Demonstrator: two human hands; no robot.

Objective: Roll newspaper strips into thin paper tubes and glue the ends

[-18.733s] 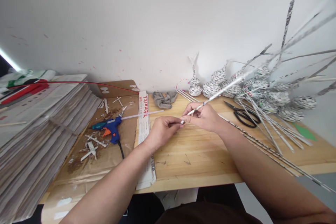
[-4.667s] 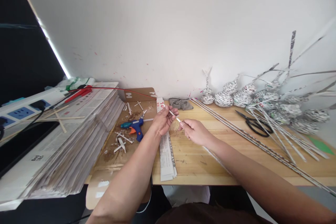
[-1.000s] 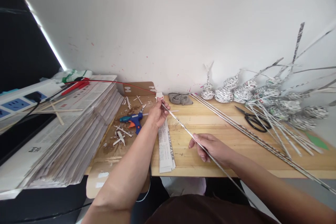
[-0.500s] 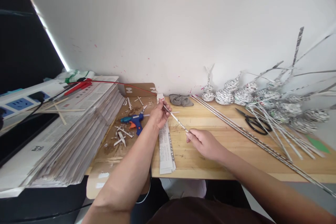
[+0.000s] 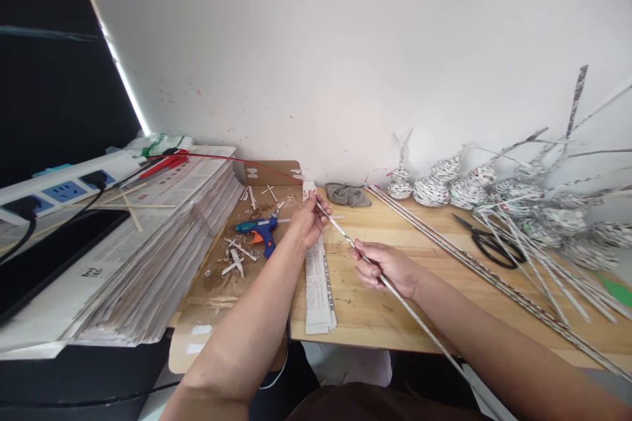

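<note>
A long thin rolled newspaper tube (image 5: 419,321) slants from the middle of the view down to the lower right. My left hand (image 5: 311,216) pinches its upper end between thumb and fingers. Farther down, my right hand (image 5: 382,264) is closed around the same tube, which runs on under my right forearm's side toward the bottom edge. Beneath my left hand lies a stack of cut newspaper strips (image 5: 317,296) on the wooden table (image 5: 360,309). To the left of that hand is a blue glue gun (image 5: 266,233) on a stained cardboard sheet.
A tall newspaper pile (image 5: 197,230) and a power strip (image 5: 69,187) stand at left. A grey cloth (image 5: 348,195) lies by the wall. At right are woven paper gourds (image 5: 429,191), black scissors (image 5: 494,247), long paper tubes (image 5: 474,263) and several shorter ones.
The tube now extends well past my right hand toward the lower right; before, only the part between my hands showed. My right hand has turned palm-up. The view has shifted slightly left.
</note>
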